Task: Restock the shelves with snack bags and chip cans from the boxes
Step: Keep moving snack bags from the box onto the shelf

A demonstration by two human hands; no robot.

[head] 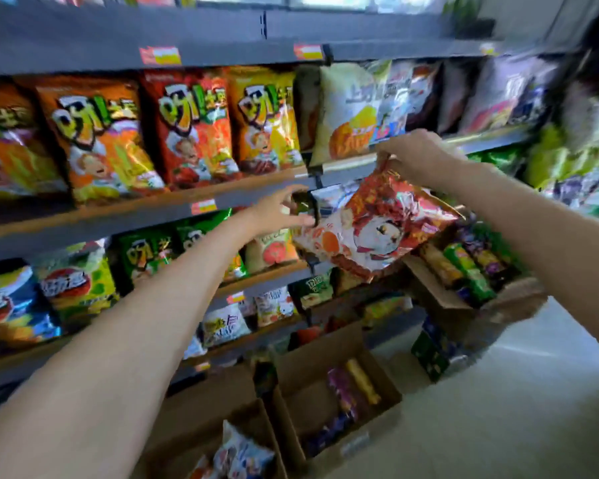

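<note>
Sliding this bag in well means picking the gap first: judging by the grey metal shelving unit with wood-edged shelves (249, 188), the red packs stand upright in rows, so the bag should go in base first and face forward. Below and right of the shelving, open brown cardboard boxes (336, 385) on the floor hold chip cans and more packs.

The crinkly red and white foil snack bag (374, 229) hangs tilted in the air just in front of the shelving, at its middle shelves, face up toward the camera, with a cartoon face printed on it.

The right hand (419, 157) pinches the bag's top seam, fingers closed on it. The left hand (281, 212) reaches in beside the bag's lower corner, fingers spread and loosely curved, seemingly not yet holding it; it could steady that corner.
</note>
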